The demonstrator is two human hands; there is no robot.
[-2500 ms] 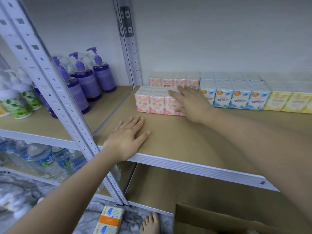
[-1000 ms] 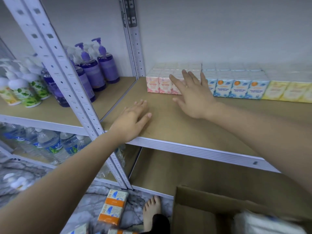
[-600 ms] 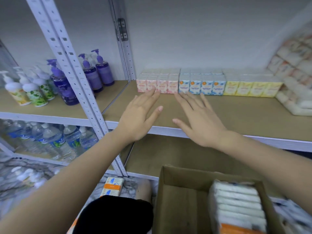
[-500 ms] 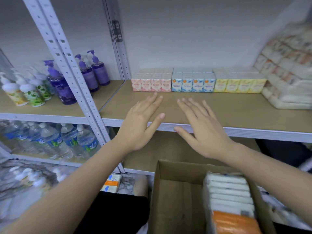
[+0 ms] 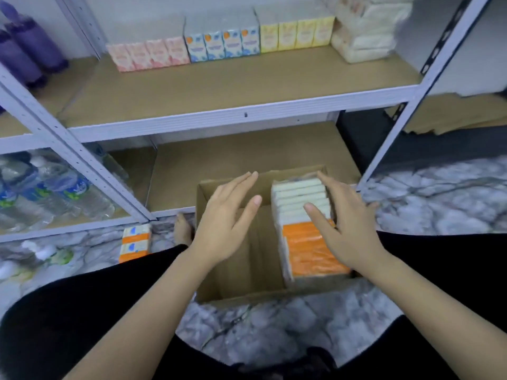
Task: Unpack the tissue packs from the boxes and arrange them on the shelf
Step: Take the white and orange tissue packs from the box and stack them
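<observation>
An open cardboard box sits on the marble floor in front of me. Its right half holds a row of white and orange tissue packs; its left half is bare. My left hand hovers over the bare half with straight fingers, holding nothing. My right hand is spread over the packs, fingers along their right side, thumb above them. On the shelf stand pink packs, blue packs and yellow packs in a row at the back.
Stacked tissue bundles fill the shelf's right end. Purple pump bottles and water bottles occupy the left rack. An orange and white pack lies on the floor left of the box. Grey rack posts flank the shelf.
Both hands have come down from the shelf to the box on the floor. My view has tilted down with them; the right hand is over the packs now.
</observation>
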